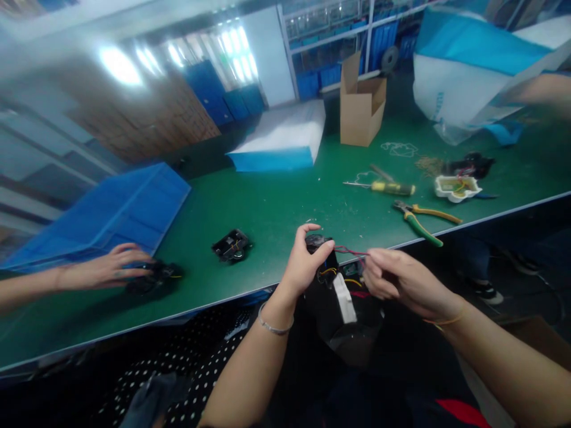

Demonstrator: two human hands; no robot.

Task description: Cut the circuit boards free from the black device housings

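My left hand [303,264] is closed around a black device [328,285] with coloured wires and a white part, held just off the near edge of the green table [276,208]. My right hand [397,279] pinches a red wire [350,251] that runs out of the device's top. Both hands hover over my lap, close together.
Another person's hand [111,267] at the left rests on a black part [154,278]. A second black part [232,245] lies mid-table. A yellow screwdriver [390,188], pliers [422,220], a white tray [457,188], a cardboard box [361,104], a blue bin [111,208] and big bags sit further off.
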